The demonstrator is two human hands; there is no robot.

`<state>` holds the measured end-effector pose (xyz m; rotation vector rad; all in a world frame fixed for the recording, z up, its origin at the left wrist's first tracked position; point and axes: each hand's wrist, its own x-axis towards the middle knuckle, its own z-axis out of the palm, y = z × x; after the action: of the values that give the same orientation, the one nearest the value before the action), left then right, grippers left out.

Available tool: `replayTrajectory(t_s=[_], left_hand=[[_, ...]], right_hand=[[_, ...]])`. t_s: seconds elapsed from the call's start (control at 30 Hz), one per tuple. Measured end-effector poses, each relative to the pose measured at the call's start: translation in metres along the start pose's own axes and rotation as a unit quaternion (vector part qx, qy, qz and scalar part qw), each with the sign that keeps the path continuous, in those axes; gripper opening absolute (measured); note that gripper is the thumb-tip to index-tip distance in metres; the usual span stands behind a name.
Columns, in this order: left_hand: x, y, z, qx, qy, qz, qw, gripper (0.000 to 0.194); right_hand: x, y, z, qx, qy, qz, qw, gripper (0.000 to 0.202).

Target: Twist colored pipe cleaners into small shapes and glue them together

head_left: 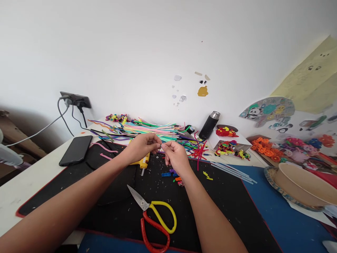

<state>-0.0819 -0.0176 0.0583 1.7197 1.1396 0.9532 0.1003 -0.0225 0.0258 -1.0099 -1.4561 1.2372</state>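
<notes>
My left hand (144, 147) and my right hand (176, 156) meet above the black mat (216, 200), fingertips almost touching. Both pinch at the same spot; a tiny dark bit shows between them, too small to name. Under my left hand lies a yellow glue gun (143, 162), partly covered by the hand, with a clear stick end poking out. Small bent pieces lie by my right wrist: a blue piece (166, 174), an orange piece (178, 179) and others. Scissors (155, 219) with one yellow and one red handle rest open on the mat, nearer to me.
Many coloured pipe cleaners (158, 130) are heaped along the wall. A phone (76, 150) lies left, a black thermos (209, 125) leans behind. Clear glue sticks (234, 172), small figures (225, 148) and a beige bowl (302, 186) are on the right. Yellow bits (207, 175) lie on the mat.
</notes>
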Motion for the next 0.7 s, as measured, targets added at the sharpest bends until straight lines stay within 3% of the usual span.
replayTrajectory(t_s=[0.27, 0.43, 0.7], left_hand=[[-0.001, 0.007, -0.007, 0.045, -0.064, -0.05, 0.996, 0.035], [-0.001, 0.005, -0.006, 0.034, -0.056, -0.052, 0.996, 0.027], [-0.005, 0.011, -0.004, 0.146, -0.035, -0.007, 0.989, 0.027]], right_hand=[[-0.002, -0.001, 0.001, -0.061, 0.016, -0.026, 0.998, 0.025], [-0.002, -0.001, 0.002, -0.064, 0.005, -0.033, 0.997, 0.025], [-0.004, -0.002, 0.002, -0.105, 0.013, -0.032, 0.994, 0.026]])
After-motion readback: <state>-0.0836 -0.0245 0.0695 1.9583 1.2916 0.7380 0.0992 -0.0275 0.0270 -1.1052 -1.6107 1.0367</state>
